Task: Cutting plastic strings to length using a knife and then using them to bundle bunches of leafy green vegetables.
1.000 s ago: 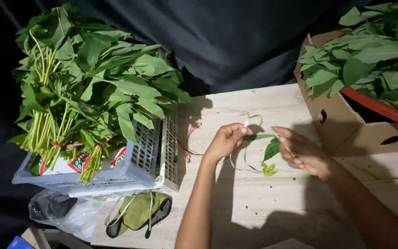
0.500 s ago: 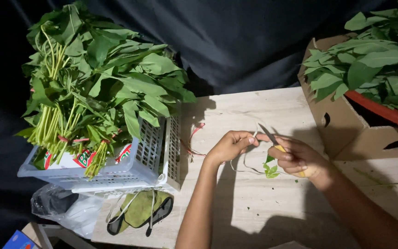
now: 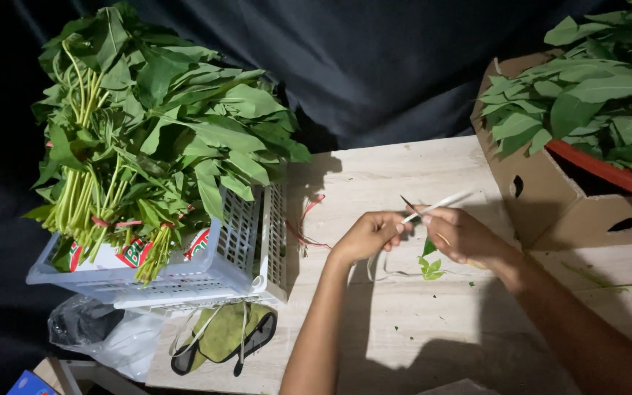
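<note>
Wooden table [image 3: 404, 344]: both hands pinch a pale strip [image 3: 437, 205] beside brown cardboard box [image 3: 550, 197]

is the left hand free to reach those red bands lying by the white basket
Probably not right away: the left hand is pinching a pale strip. The red bands lie close, with bare board between.

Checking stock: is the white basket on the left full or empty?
Full. The white basket is heaped with tied bundles of leafy greens that rise well above its rim and overhang its sides.
</note>
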